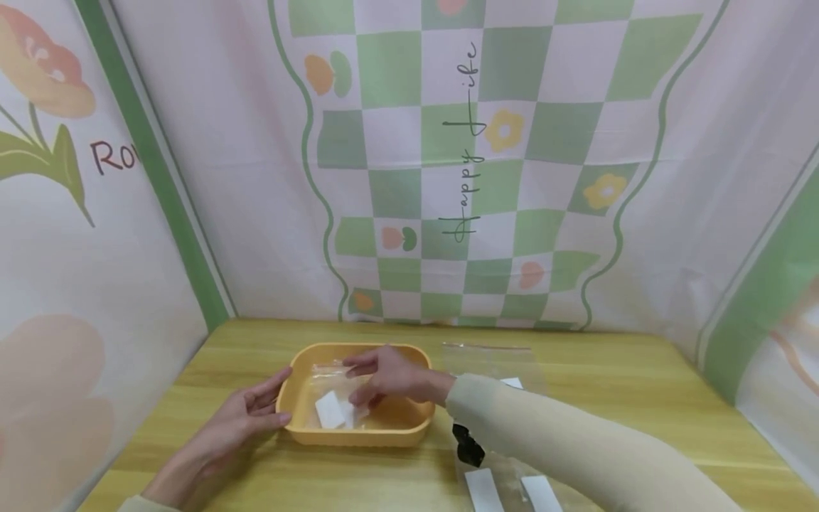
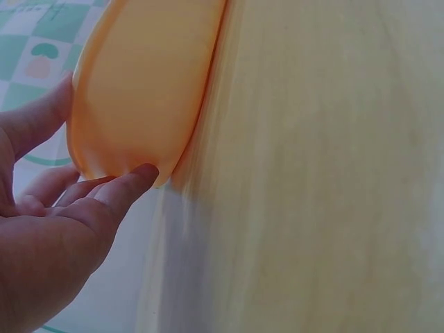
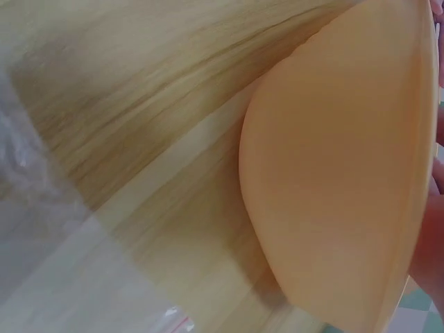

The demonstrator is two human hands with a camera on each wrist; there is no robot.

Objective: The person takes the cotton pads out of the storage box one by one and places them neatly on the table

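Observation:
A yellow plastic basin (image 1: 358,436) stands on the wooden table. My left hand (image 1: 239,419) holds its left end, thumb and fingers spread around the end wall. Up close in the left wrist view, the fingertips (image 2: 142,177) press against the basin wall (image 2: 149,83). My right hand (image 1: 390,373) reaches over the right rim into the basin, fingers apart above a clear zip bag (image 1: 328,380). White blocks (image 1: 330,410) lie in that bag. In the right wrist view the basin's outer wall (image 3: 333,166) hides most of the hand.
Right of the basin lies a clear zip bag (image 1: 480,359), with a white piece (image 1: 512,382) by the sleeve. Nearer me are two white blocks (image 1: 484,491) (image 1: 541,493) in clear plastic. A black object (image 1: 468,446) shows below the right sleeve. A printed curtain (image 1: 448,178) hangs behind the table.

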